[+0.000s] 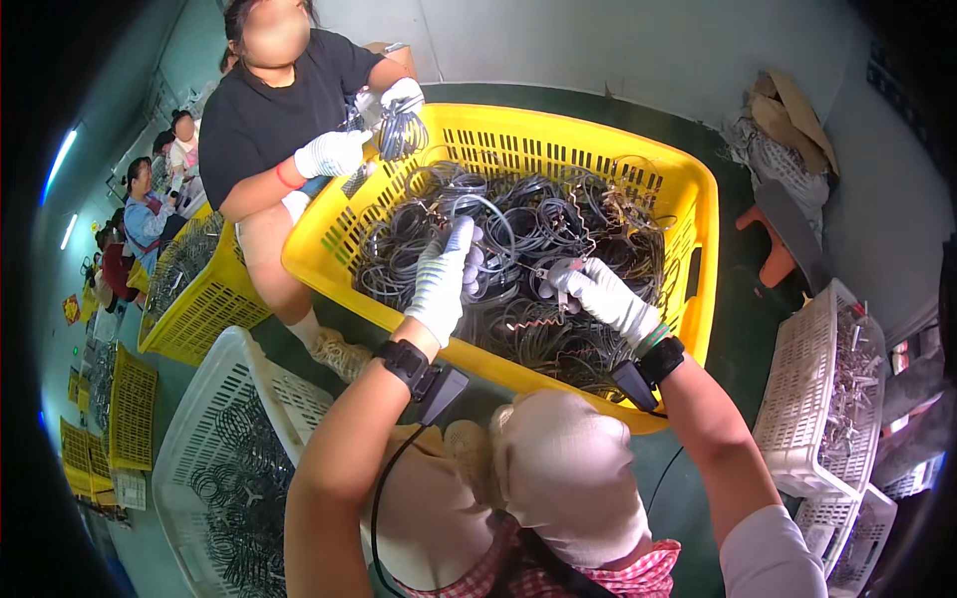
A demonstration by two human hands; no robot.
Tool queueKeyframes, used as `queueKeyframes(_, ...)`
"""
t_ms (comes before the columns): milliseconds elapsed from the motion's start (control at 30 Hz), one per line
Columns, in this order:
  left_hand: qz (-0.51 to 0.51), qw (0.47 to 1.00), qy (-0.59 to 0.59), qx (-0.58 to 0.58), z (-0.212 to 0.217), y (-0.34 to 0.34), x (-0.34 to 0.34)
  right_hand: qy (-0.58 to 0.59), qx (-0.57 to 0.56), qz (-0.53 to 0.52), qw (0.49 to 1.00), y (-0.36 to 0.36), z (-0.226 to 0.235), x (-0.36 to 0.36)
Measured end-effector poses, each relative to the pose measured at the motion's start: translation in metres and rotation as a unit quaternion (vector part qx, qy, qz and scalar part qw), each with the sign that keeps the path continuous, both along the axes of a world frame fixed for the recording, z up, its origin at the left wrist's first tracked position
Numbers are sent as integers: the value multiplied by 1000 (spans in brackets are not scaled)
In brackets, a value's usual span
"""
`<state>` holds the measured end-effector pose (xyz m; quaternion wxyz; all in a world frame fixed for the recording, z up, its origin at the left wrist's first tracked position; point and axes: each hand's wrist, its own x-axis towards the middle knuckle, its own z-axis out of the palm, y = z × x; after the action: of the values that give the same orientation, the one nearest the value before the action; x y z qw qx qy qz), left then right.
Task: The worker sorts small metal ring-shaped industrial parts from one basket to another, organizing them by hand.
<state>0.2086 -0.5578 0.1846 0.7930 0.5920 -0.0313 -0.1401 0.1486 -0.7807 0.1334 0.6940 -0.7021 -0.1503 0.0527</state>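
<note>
Our left fingers (461, 237) close round a grey coil (507, 222); our right fingers (566, 278) pinch a small metal piece.
Beneath them, the yellow crate (707, 234) sits close, probably to keep dark coils (543, 214) handy.

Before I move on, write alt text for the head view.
The wearer's white-gloved left hand and right hand are over a yellow slotted plastic basket piled with dark looped cords. A black-shirted co-worker opposite holds a dark cord bundle. A white slotted plastic basket stands lower left.
</note>
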Motion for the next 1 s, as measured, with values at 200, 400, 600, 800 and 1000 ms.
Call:
queueKeyframes(200,-4,999,-27,40,2,6,-5,-3,72,-78,994,8,15,-11)
queueKeyframes(400,-30,999,18,2,-1,-2,-3,-31,98,-118,988,6,26,-14)
queueKeyframes(600,-22,1000,-12,12,3,4,0,44,16,-99,994,10,19,-11)
queueKeyframes(800,51,997,-35,48,4,18,7,54,-34,-119,991,5,22,-13)
queueKeyframes(1000,0,998,-45,41,5,39,9,54,2,-12,998,9,17,-10)
